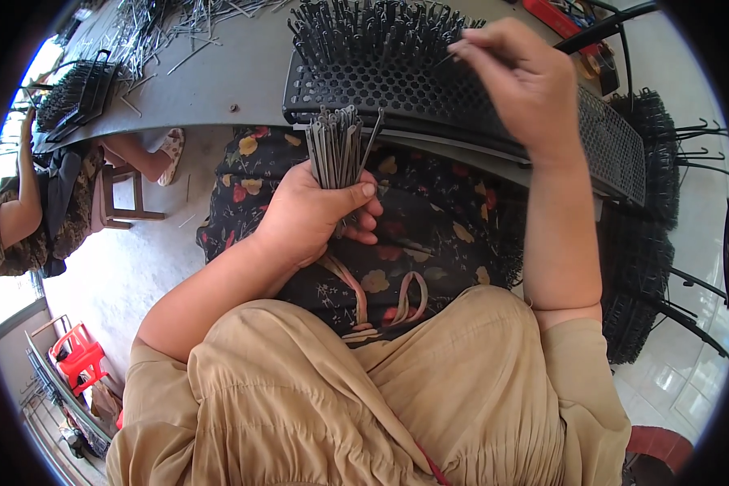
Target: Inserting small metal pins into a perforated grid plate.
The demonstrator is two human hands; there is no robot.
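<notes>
My left hand [296,215] is wrapped round a bundle of thin metal rods [336,150] with small looped ends pointing up and away from me. One rod leans out at the bundle's right side. My right hand [535,89] is raised over a long black tray with a honeycomb of holes [340,91]. Its thumb and fingertips pinch a thin dark rod [445,61], which is partly blurred against the tray. Many black looped rods [373,32] stand close together in the tray's far part. Empty holes show along its near side.
Loose metal rods [166,28] lie heaped on the grey table [211,89] at the far left. Another person [24,215] sits there beside a second filled tray [77,93]. Black hooked rods [701,130] stick out at right. A red tray [547,14] lies at the back.
</notes>
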